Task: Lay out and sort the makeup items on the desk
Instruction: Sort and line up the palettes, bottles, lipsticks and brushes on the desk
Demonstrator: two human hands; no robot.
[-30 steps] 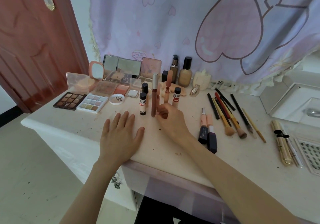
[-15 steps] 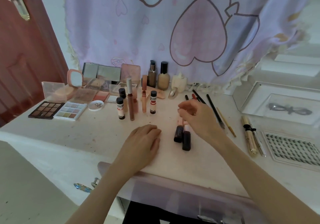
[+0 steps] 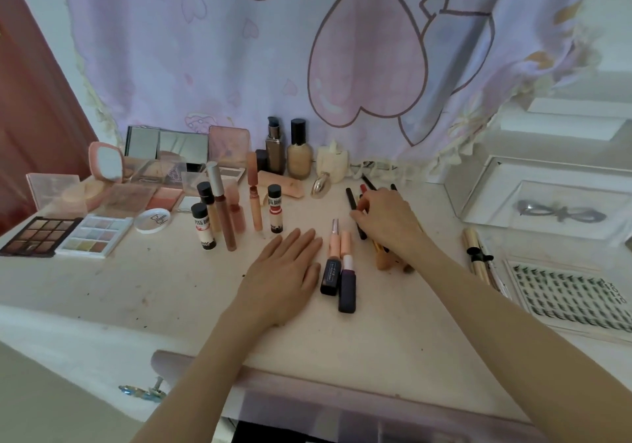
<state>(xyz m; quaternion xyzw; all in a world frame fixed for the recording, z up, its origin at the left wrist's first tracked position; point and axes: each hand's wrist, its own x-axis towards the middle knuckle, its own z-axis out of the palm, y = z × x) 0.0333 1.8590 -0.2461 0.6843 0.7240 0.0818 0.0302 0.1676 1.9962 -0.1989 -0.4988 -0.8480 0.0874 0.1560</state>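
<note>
My left hand lies flat, fingers straight, on the white desk, just left of two lipsticks lying side by side. My right hand is over a row of makeup brushes and pencils. Its thumb and fingertips curl round a black pencil, and it hides most of the brushes. Left of centre, several lip gloss and concealer tubes stand upright in a group. Two eyeshadow palettes lie open at the far left.
Foundation bottles, open compacts and a pink mirror line the back by the curtain. On the right are gold pens, a false-lash card and a clear tray. A round white jar sits near the palettes.
My right hand left the upright tubes and moved right onto the brushes. My left hand slid right and flattened beside the two lipsticks. The camera turned right.
</note>
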